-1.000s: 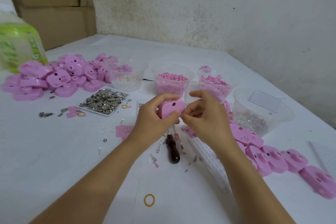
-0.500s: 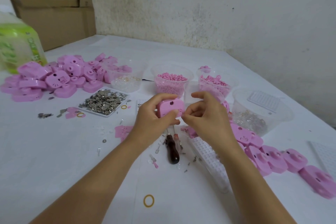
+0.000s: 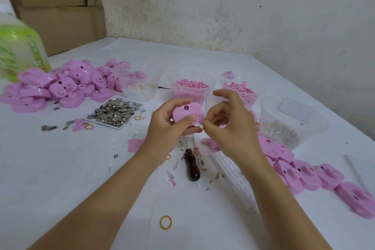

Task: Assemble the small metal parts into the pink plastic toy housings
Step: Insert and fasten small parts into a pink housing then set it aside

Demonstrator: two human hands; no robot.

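Note:
My left hand (image 3: 166, 126) grips a pink toy housing (image 3: 187, 114) above the middle of the table, with its flat face and a dark hole turned toward me. My right hand (image 3: 231, 126) is at the housing's right side. Its thumb and curled fingers pinch at the housing's lower right corner, and its forefinger arches above. Anything between those fingertips is too small to see. A white tray of small metal parts (image 3: 115, 112) lies to the left of my hands.
A heap of pink housings (image 3: 60, 87) lies far left; a row of housings (image 3: 304, 172) runs along the right. Clear tubs of pink beads (image 3: 190, 87), pink pieces (image 3: 239, 89) and clear bits (image 3: 292, 128) stand behind. A screwdriver (image 3: 191, 166), a white grid strip (image 3: 233, 174) and a rubber band (image 3: 165, 222) lie near me.
My right forefinger has lifted off the housing's top and now arches above it. The housing has tilted a little, showing more of its face. Both hands stay in place.

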